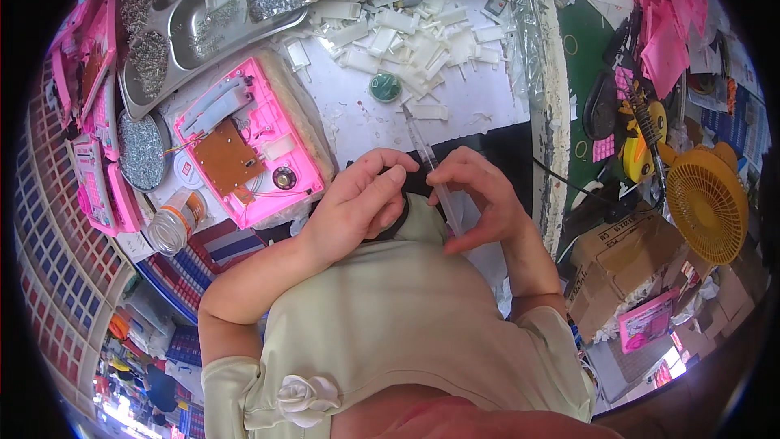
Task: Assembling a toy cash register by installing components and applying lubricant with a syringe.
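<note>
- Left of my left hand, nearest my elbow, lies a clear jar (167,232) with an orange label (195,210); its print is too small and turned for me to read.
- Just above it, a white disc (188,169) carries a red mark I can't make out.
- Nearer that hand, the pink shell (268,106) holds a brown board (223,158) and loose wires. I'd keep my left wrist off those.
- My left hand (357,199) has its fingers curled and thumb laid over; I cannot tell whether anything small is pinched there. Its fingertips are close beside the syringe, and I'd use them to steady the barrel, well back from the tip.
- The syringe (419,140) slants between my hands, tip pointing away from me, towards the white parts (406,53) and green disc (385,87). Any markings on the barrel are too small to read.
- My right hand (483,195) holds the syringe, fingers along the barrel and thumb near its back end. Slow, even thumb pressure would, I judge, give the best control.
- Right of that hand, well apart, a carton (609,264) bears dark print, and a pink pack (647,321) has darker lettering, too small for me.
</note>
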The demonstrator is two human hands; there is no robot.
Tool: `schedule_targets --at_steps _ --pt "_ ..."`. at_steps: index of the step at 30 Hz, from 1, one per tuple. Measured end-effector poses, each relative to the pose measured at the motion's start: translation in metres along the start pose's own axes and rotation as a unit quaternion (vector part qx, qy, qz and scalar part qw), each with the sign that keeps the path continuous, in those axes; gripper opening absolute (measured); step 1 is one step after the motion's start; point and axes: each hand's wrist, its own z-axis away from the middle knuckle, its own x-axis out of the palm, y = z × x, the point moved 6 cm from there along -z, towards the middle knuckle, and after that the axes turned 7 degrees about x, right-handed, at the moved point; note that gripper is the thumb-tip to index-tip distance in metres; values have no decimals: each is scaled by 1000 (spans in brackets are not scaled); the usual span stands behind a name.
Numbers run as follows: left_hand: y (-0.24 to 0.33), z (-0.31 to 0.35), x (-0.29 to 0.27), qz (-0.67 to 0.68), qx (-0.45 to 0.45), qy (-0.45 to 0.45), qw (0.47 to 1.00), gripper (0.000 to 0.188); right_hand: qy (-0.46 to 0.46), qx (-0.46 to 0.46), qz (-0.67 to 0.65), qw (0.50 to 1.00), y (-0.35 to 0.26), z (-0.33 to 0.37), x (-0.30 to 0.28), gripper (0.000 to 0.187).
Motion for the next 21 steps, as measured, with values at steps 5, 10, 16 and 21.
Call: schedule_targets --at_steps 5,10,16,21 --pt "0 0 0 -3 0 -5 1000 32 2 6 0 1000 1 0 -1 78" --pt "0 0 1 -5 1 -2 1000 32 7 7 -6 1000 1 1 0 77" --pt "1 1 1 -7 -4 -1 1000 32 13 4 1 1000 2 1 -1 76" --pt "1 1 1 -7 -5 -4 1000 31 15 -2 10 1000 1 0 -1 74"
